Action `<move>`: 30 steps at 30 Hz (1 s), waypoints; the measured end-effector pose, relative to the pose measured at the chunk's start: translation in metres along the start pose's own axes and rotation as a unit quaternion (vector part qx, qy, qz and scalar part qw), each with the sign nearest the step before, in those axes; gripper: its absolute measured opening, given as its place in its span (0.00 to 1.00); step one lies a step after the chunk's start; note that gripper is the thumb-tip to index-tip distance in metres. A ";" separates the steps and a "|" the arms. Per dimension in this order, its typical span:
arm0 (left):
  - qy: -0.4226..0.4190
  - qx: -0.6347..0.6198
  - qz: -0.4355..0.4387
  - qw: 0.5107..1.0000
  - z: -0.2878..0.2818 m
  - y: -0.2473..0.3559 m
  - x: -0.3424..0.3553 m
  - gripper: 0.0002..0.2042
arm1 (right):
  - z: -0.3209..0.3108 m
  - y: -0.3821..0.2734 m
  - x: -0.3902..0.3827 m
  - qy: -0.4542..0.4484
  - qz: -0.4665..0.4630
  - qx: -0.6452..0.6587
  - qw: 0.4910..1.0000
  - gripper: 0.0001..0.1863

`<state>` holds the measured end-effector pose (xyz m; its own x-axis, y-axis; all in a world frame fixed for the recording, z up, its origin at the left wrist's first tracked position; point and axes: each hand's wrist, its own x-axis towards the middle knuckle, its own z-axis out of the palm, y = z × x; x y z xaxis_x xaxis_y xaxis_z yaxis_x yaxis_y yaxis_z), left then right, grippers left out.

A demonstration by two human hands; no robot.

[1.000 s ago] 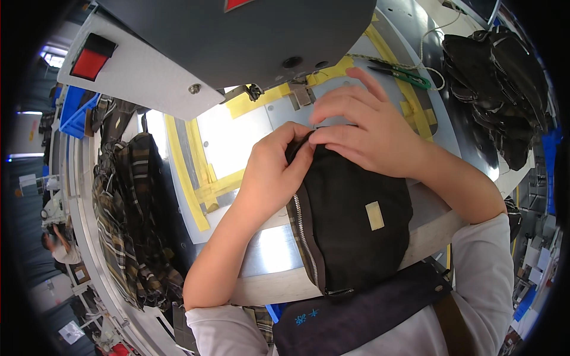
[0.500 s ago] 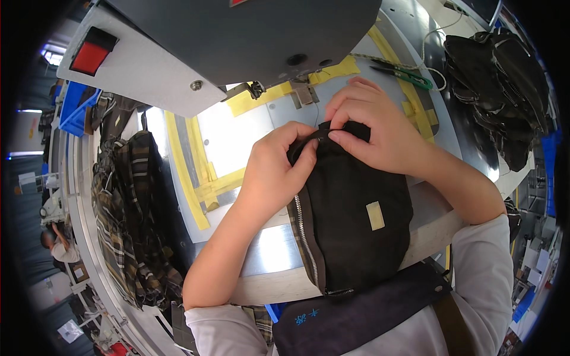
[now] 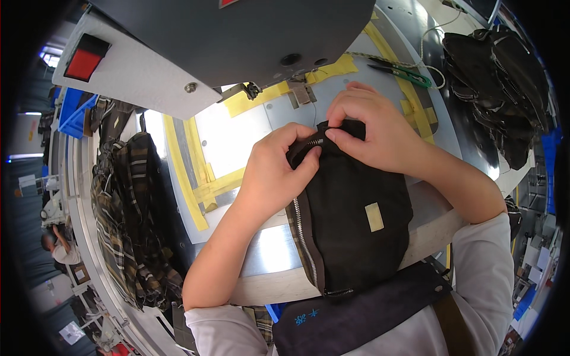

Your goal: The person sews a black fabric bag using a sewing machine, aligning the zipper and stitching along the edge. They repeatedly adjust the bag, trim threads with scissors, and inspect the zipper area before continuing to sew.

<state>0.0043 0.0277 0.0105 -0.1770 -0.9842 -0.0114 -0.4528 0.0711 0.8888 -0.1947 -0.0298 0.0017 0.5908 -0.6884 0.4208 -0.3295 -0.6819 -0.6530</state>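
A black fabric piece, like a small bag, [image 3: 356, 237] hangs over the near edge of the work table, with a metal zipper [image 3: 304, 237] along its left side and a pale tape patch [image 3: 374, 217] on it. At its far end my left hand [image 3: 276, 163] pinches the left side, thumb in front, beside a short stretch of zipper teeth [image 3: 314, 142]. Close by, my right hand [image 3: 374, 127] pinches the same edge between thumb and fingers. Just beyond the fingertips stands the metal clamp foot [image 3: 300, 93] of the sewing machine [image 3: 249, 41].
Plaid fabric pieces [image 3: 127, 219] are heaped at the left beside a blue bin [image 3: 77, 113]. Black zippered pieces [image 3: 499, 89] lie piled at the right. Green-handled thread snips [image 3: 409, 76] rest by a cord. Yellow tape [image 3: 228, 185] marks the plate. Another person [image 3: 64, 244] is at far left.
My fingers have shifted slightly at the far edge, and zipper teeth now show between my hands where dark fabric covered them. The view has moved a little.
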 end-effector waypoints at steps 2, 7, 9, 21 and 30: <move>0.000 -0.006 -0.008 1.000 0.000 0.002 0.001 0.08 | 0.000 0.001 -0.001 0.003 -0.003 0.002 1.000 0.08; 0.002 -0.011 -0.030 1.000 0.001 0.005 0.000 0.08 | 0.000 -0.003 0.000 -0.008 0.015 0.018 1.000 0.08; 0.007 -0.002 -0.024 1.000 0.002 0.004 0.000 0.09 | 0.001 -0.003 0.000 -0.006 0.014 0.019 1.000 0.08; -0.034 -0.028 -0.023 0.999 -0.003 0.002 0.000 0.08 | -0.004 -0.003 -0.001 -0.027 0.050 0.066 0.996 0.08; -0.020 -0.025 -0.038 0.999 -0.003 0.000 0.002 0.09 | -0.016 -0.014 0.005 -0.028 -0.184 -0.130 0.974 0.10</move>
<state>0.0068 0.0250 0.0120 -0.1788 -0.9792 -0.0962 -0.4222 -0.0120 0.9064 -0.1985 -0.0277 0.0228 0.7403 -0.3766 0.5569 -0.2593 -0.9242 -0.2803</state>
